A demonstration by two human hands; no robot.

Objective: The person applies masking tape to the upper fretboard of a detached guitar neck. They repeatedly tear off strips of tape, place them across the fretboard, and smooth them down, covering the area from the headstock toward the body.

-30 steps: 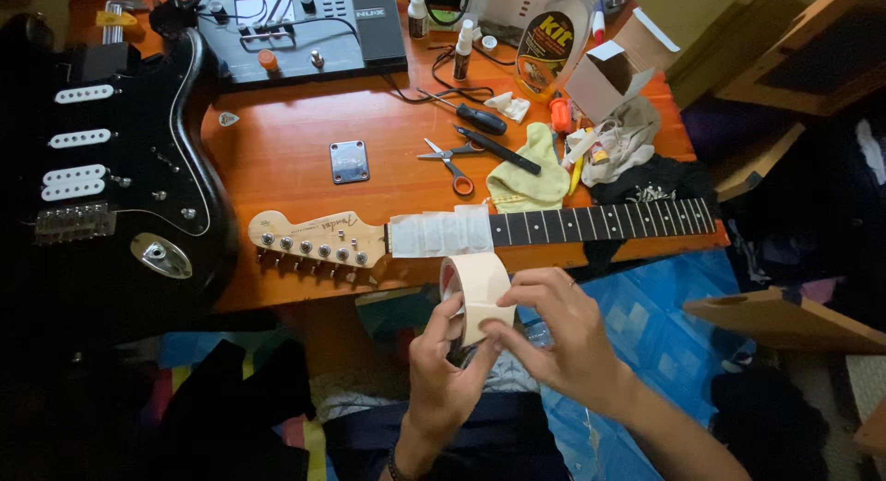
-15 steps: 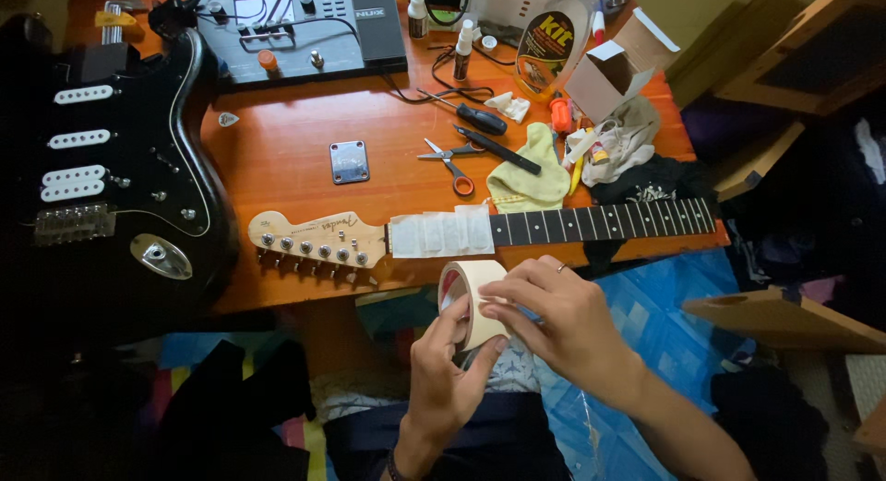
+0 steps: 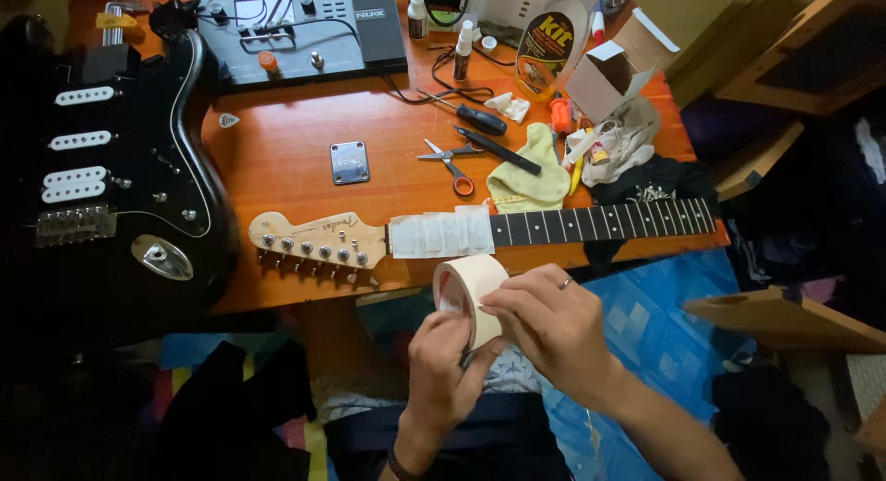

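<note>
The tape roll sits just off the near edge of the table, over the lap, with open room below and to the left. The left hand grips the roll from beneath, fingers curled tight. The right hand clasps its right side, fingertips pinched at the rim. Just beyond lies the guitar neck, partly taped. Scissors, a cloth and a screwdriver lie farther off; the guitar body lies far left.
</note>
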